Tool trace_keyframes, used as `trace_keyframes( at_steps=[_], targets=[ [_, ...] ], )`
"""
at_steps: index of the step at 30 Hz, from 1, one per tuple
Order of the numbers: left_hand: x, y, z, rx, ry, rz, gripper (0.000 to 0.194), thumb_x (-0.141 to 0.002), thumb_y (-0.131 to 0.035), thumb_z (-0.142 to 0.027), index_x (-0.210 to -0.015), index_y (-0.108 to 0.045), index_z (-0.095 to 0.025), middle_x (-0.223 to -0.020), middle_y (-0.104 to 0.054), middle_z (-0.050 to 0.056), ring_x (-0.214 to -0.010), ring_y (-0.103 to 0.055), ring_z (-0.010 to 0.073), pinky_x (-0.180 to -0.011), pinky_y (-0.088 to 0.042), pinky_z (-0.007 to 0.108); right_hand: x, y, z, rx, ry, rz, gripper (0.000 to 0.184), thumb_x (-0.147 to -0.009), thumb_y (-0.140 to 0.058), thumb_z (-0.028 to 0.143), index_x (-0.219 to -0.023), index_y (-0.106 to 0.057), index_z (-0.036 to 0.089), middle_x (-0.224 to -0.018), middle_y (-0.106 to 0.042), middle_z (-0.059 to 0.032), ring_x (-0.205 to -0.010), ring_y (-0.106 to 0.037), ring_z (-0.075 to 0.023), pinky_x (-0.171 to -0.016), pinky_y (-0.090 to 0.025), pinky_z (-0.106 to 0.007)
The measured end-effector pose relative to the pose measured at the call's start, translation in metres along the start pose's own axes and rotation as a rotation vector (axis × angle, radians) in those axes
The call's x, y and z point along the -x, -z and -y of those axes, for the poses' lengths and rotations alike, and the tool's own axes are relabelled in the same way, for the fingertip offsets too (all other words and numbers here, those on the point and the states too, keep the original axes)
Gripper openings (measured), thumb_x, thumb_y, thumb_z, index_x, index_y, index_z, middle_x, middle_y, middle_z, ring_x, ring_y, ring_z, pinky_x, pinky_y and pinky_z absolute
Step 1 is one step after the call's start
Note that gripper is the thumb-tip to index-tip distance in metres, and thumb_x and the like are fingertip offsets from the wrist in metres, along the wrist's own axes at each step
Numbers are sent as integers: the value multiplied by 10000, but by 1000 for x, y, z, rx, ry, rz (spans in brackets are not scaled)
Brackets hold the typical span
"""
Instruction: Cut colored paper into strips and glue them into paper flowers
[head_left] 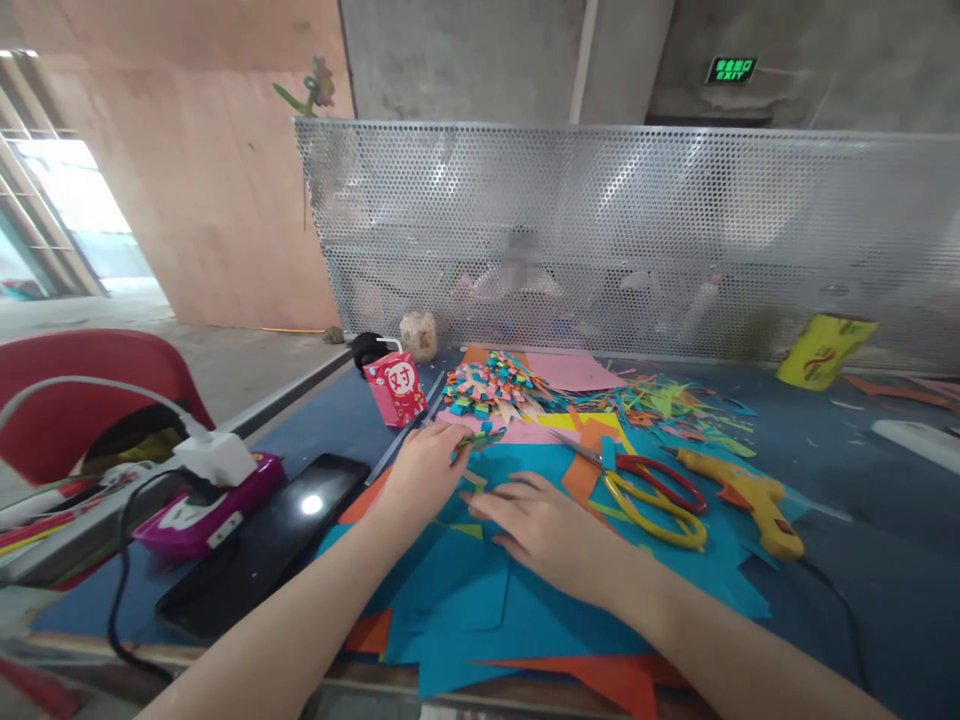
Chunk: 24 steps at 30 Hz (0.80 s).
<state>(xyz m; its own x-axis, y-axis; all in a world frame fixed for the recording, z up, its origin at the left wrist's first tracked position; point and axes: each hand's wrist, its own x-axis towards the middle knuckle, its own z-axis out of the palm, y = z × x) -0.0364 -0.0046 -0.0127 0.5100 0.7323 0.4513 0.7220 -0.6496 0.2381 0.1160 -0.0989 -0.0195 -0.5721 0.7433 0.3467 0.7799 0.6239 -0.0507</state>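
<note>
My left hand (422, 470) pinches a small folded piece of green paper (478, 440) just above the blue paper sheets (465, 590). My right hand (544, 530) lies flat, fingers stretched out, on the blue sheets beside it, close to the left hand's fingertips. A pile of small folded colourful paper pieces (491, 388) sits just beyond both hands, on pink and yellow sheets.
Red and yellow scissors (652, 490) and a yellow glue gun (750, 492) lie to the right. A red drink carton (394, 388), a black phone (262, 540) and a pink power bank with charger (206, 505) are on the left. A perforated metal screen (630, 235) bounds the back.
</note>
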Motion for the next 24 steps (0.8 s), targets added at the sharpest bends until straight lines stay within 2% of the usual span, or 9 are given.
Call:
trace_keyframes(
  at_steps=[4, 9, 13, 16, 18, 21, 22, 24],
  targets=[
    [3, -12, -4, -57, -53, 66, 229, -762, -428, -138, -908, -602, -165, -965, -649, 74, -935, -563, 229, -811, -375, 370, 2, -5, 3, 88, 46, 1, 331, -826, -436, 92, -1150, -475, 149, -960, -621, -69, -901, -554, -164, -828, -408, -277],
    [4, -21, -2, -79, -59, 78, 241, -757, -439, -132, -943, -591, -154, -997, -642, 82, -972, -543, 242, -831, -356, 393, 7, 3, 7, 230, 115, 8, 320, -805, -442, 62, -1114, -502, 118, -840, -626, -68, -768, -573, -165, -655, -429, -253],
    [2, -16, 3, -42, -16, 8, 209, -778, -437, -150, -921, -586, -181, -986, -641, 59, -940, -556, 212, -799, -373, 351, 12, 7, 2, 350, 205, -57, 185, -825, -410, 113, -852, -590, 146, -587, -558, -24, -569, -533, -157, -494, -345, -265],
    [0, -10, 7, -22, 24, -80, 204, -811, -407, -189, -917, -581, -183, -967, -642, 59, -908, -566, 207, -789, -375, 340, 15, 11, -9, 392, 148, -136, 257, -854, -380, 189, -683, -570, 172, -469, -499, -4, -460, -492, -139, -439, -279, -264],
    [-1, -10, 9, -27, 30, -109, 208, -816, -401, -195, -919, -581, -182, -970, -641, 59, -904, -568, 208, -797, -371, 343, 16, 18, -16, 345, 2, -157, 258, -867, -365, 230, -747, -587, 173, -515, -557, -19, -491, -529, -141, -452, -308, -254],
    [-2, -12, 8, -47, 12, -84, 200, -806, -412, -187, -907, -585, -192, -977, -640, 56, -905, -567, 205, -803, -366, 345, 18, 27, -18, 130, -243, -114, 237, -862, -384, 258, -1006, -556, 183, -688, -647, -35, -616, -596, -156, -524, -405, -247],
    [-2, -14, 8, -58, 2, -64, 200, -803, -415, -183, -907, -585, -194, -983, -639, 56, -914, -564, 205, -804, -364, 344, 19, 28, -15, 52, -279, -83, 266, -856, -393, 250, -1082, -520, 190, -776, -661, -41, -682, -609, -160, -568, -437, -253],
    [-1, -17, 6, -80, -24, -19, 203, -792, -419, -168, -910, -582, -194, -999, -633, 59, -938, -553, 207, -799, -362, 345, 24, 27, -7, -51, -238, -6, 340, -848, -394, 207, -1184, -450, 203, -981, -640, -54, -857, -598, -165, -701, -467, -274]
  ],
)
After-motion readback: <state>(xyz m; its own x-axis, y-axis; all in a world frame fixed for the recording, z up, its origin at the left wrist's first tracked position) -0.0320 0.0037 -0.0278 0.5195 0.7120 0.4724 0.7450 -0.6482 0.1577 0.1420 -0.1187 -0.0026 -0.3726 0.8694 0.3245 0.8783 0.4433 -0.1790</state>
